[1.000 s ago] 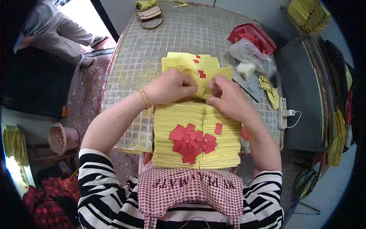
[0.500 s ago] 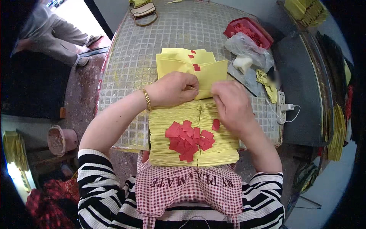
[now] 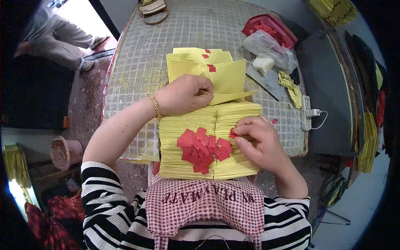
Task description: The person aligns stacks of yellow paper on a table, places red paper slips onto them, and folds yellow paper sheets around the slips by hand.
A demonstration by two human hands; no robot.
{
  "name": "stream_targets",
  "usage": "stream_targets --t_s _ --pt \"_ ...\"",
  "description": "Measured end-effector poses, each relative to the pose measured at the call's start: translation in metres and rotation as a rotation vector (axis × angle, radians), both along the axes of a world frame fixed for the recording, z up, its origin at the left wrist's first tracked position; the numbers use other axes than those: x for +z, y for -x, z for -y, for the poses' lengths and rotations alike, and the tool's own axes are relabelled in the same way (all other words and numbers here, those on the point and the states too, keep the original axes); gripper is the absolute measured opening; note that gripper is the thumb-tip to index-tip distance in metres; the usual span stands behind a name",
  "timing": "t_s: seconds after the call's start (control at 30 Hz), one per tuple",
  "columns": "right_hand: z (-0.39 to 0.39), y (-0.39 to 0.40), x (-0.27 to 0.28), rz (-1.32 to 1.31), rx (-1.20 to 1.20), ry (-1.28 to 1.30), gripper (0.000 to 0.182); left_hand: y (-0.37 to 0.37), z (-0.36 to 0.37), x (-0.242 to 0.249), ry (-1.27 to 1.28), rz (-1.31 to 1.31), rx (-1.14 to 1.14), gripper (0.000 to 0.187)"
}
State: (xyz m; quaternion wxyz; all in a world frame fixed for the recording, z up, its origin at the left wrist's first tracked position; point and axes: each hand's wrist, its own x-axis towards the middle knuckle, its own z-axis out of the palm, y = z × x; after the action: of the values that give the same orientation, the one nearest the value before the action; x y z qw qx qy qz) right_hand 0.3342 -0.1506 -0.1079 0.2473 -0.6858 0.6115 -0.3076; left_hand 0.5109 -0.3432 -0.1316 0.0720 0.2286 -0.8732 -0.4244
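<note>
Folded yellow paper sheets [image 3: 227, 77] stand at the back of a thick yellow paper stack [image 3: 183, 125], with small red pieces along their middle. My left hand [image 3: 189, 93] is closed on the edge of a yellow sheet near the centre fold. My right hand [image 3: 260, 141] is over the right side of the stack, thumb and forefinger pinching a small red paper piece [image 3: 233, 133]. A loose pile of red paper pieces [image 3: 202, 150] lies on the front half of the stack, left of my right hand.
A red tray [image 3: 271, 31] of red pieces, a clear plastic bag [image 3: 271, 52], a white sponge-like block [image 3: 263, 64] and a power strip [image 3: 306, 112] are on the right. A small bag [image 3: 153, 9] lies at the back. A person [image 3: 62, 37] is at upper left.
My right hand has moved down from the upright yellow sheets to the stack and has taken hold of a red piece. My left hand still holds the sheet.
</note>
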Motion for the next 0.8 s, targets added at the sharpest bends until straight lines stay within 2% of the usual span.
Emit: stream_targets --t_s 0.17,0.33,0.43,0.5,0.53,0.67,0.8 --pt "0.005 -0.018 -0.004 -0.220 -0.149 0.139 0.007 -0.001 0.000 0.003 0.002 0.046 -0.013 0.011" --pt "0.009 -0.013 0.004 -0.034 -0.143 0.220 0.010 -0.001 0.004 -0.003 0.175 -0.022 -0.066 0.013" --pt "0.033 0.003 0.011 -0.065 -0.145 0.186 0.015 0.004 0.004 0.001 0.181 -0.039 -0.029 0.014" --pt "0.054 0.006 0.016 0.244 -0.156 -0.106 0.017 0.007 0.005 0.004 0.187 -0.059 0.005 0.015" --pt "0.063 0.007 0.017 0.241 -0.155 -0.097 0.017 0.008 0.007 0.004 0.196 -0.062 0.006 0.015" --pt "0.095 0.011 0.007 0.213 0.020 -0.328 0.017 0.012 0.014 -0.001 0.202 0.043 -0.024 0.016" --pt "0.103 0.005 0.003 0.132 -0.005 -0.394 0.021 0.008 0.007 0.004 0.209 0.011 -0.034 0.015"
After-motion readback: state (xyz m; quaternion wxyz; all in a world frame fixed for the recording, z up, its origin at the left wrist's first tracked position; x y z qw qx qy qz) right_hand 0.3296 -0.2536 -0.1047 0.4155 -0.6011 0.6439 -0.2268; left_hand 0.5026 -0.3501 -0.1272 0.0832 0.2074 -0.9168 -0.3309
